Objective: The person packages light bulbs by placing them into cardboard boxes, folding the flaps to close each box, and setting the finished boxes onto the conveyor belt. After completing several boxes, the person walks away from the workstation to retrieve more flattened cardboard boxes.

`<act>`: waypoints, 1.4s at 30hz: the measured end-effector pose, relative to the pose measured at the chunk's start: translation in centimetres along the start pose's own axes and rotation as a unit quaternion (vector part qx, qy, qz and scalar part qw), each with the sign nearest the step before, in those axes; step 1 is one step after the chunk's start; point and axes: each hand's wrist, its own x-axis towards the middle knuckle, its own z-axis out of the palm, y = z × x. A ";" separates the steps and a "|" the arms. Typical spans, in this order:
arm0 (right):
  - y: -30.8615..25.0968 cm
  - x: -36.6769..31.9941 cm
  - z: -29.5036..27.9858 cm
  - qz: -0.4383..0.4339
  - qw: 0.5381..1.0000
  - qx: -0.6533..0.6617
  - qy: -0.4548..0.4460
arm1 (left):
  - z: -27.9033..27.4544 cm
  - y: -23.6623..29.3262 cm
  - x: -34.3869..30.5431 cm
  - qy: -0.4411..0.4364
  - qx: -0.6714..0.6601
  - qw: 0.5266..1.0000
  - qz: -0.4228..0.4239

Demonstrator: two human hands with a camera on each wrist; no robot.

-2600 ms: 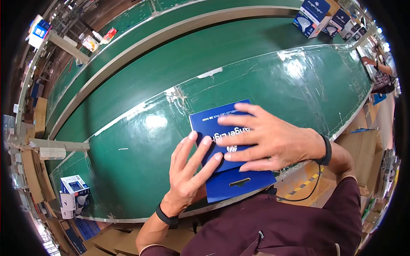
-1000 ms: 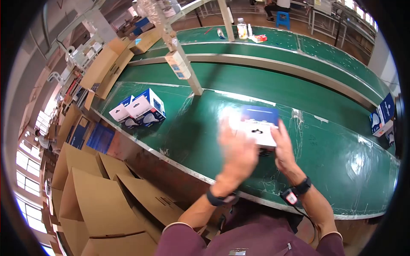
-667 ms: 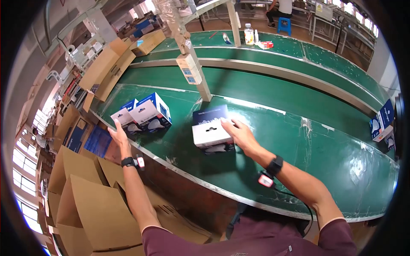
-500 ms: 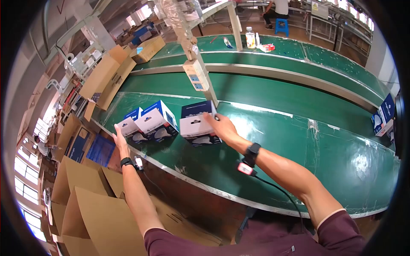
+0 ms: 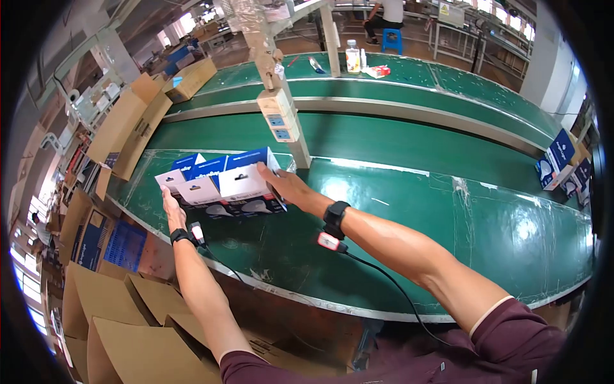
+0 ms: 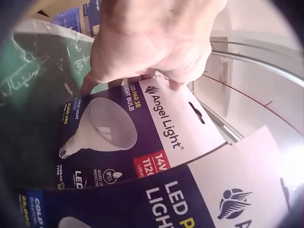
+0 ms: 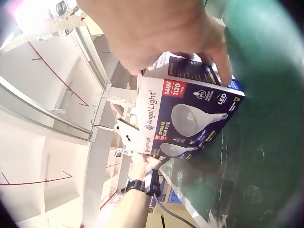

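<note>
Three white-and-blue Angel Light bulb boxes stand in a row on the green table point(image 5: 409, 217), left of centre in the head view. My left hand point(image 5: 173, 211) lies against the outer end of the left box point(image 5: 169, 181), fingertips at its upper edge. Beside it are the middle box point(image 5: 199, 190) and the right box point(image 5: 246, 182), close together. My right hand point(image 5: 291, 189) presses the right box's outer side, one fingertip at its top front corner. In the right wrist view, its fingers point(image 7: 221, 66) rest on that printed side. The left wrist view shows a box front point(image 6: 156, 118) under my left hand.
A post with sockets point(image 5: 278, 115) rises behind the boxes. Brown cartons point(image 5: 141, 339) stand below the table's front edge at left. More bulb boxes point(image 5: 556, 160) are at far right. A bottle point(image 5: 352, 57) stands on the back ledge; a person sits beyond.
Both hands were on a blue box flap at first. My right hand then moved that box left, up against the other two; my left hand went to the row's left end.
</note>
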 end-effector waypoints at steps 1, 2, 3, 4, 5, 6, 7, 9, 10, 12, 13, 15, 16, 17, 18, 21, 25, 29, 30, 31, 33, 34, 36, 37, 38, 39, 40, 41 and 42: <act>0.0 0.6 -0.1 -0.019 0.999 0.019 -0.022 | -0.8 0.1 0.8 0.091 0.042 0.994 -0.037; 0.4 1.0 -0.6 -0.037 0.998 0.038 -0.041 | -1.1 -0.5 1.1 0.178 0.083 0.978 -0.073; -1.2 -1.0 -1.4 -0.033 0.993 0.073 -0.089 | -0.9 1.0 -0.9 0.237 0.067 0.968 -0.049; -3.1 -3.2 -2.2 -0.026 0.985 0.107 -0.136 | -1.2 3.2 -3.9 0.291 0.057 0.954 -0.030; -3.2 -4.2 -2.8 0.025 0.978 0.163 -0.130 | -3.8 3.4 -3.6 0.284 0.009 0.957 -0.062; -3.0 -5.0 -3.6 0.073 0.966 0.218 -0.121 | -3.8 4.4 -5.8 0.265 -0.025 0.962 -0.054; -2.7 -5.9 -4.6 0.083 0.948 0.282 -0.121 | -3.7 5.5 -8.0 0.246 -0.060 0.966 -0.048; -2.2 -7.1 -6.9 0.097 0.915 0.374 -0.117 | 0.0 8.7 -16.6 0.158 -0.139 0.978 -0.007; -2.1 -8.1 -8.2 0.097 0.905 0.396 -0.122 | 1.3 9.1 -19.0 0.109 -0.193 0.975 -0.029; -1.0 -9.9 -11.1 0.099 0.894 0.417 -0.129 | 4.6 9.7 -23.6 0.014 -0.306 0.949 -0.069; -1.8 -11.9 -12.7 0.115 0.901 0.406 -0.103 | 6.7 9.1 -25.1 -0.007 -0.374 0.921 -0.108; 0.4 -16.6 -19.5 0.030 0.971 0.227 -0.075 | 13.4 9.9 -31.8 -0.273 -0.538 0.763 -0.233; -0.2 -18.9 -22.1 0.036 0.990 0.136 -0.020 | 16.4 9.3 -33.0 -0.313 -0.595 0.692 -0.263; -0.7 -21.5 -24.2 0.048 0.993 0.103 0.034 | 18.4 9.6 -34.9 -0.276 -0.590 0.695 -0.305; 0.0 -24.2 -27.1 0.028 0.993 0.092 0.062 | 20.7 11.9 -37.9 -0.231 -0.580 0.705 -0.336; 2.6 -30.5 -35.6 0.023 0.986 0.005 0.167 | 24.5 14.7 -42.9 -0.308 -0.530 0.729 -0.303; 5.1 -42.4 -47.4 -0.037 0.908 -0.057 0.412 | 29.2 17.8 -51.7 -0.311 -0.133 0.940 0.044; 2.5 -51.3 -52.1 -0.116 0.695 -0.287 0.649 | 31.4 18.7 -55.3 -0.461 0.198 0.750 0.431; 2.2 -53.0 -53.7 -0.141 0.636 -0.327 0.684 | 31.9 20.1 -57.4 -0.512 0.215 0.676 0.484; 2.1 -54.5 -55.5 -0.086 0.626 -0.353 0.690 | 32.7 20.4 -59.1 -0.541 0.226 0.672 0.452; 2.4 -55.0 -59.1 -0.111 0.575 -0.402 0.704 | 34.5 20.0 -62.0 -0.592 0.250 0.662 0.387; 2.7 -54.8 -60.8 -0.122 0.552 -0.423 0.708 | 35.0 19.9 -63.1 -0.615 0.265 0.654 0.352; 2.6 -53.5 -64.5 -0.068 0.604 -0.378 0.699 | 36.4 19.6 -65.1 -0.642 0.251 0.627 0.364; 2.9 -52.7 -66.4 -0.057 0.614 -0.388 0.685 | 36.9 19.0 -65.8 -0.647 0.242 0.616 0.378; 3.3 -51.7 -68.2 -0.047 0.625 -0.398 0.670 | 37.2 18.7 -66.3 -0.652 0.236 0.605 0.390; 3.6 -50.8 -69.7 -0.016 0.639 -0.386 0.665 | 37.6 18.9 -66.9 -0.663 0.226 0.604 0.379; 4.4 -50.0 -71.5 0.037 0.677 -0.369 0.636 | 38.1 19.2 -67.6 -0.674 0.218 0.604 0.365; 5.5 -49.2 -72.8 0.049 0.660 -0.393 0.638 | 38.3 19.6 -68.1 -0.685 0.210 0.605 0.349; 5.5 -48.5 -72.5 0.059 0.644 -0.416 0.640 | 38.3 20.0 -68.1 -0.676 0.213 0.619 0.340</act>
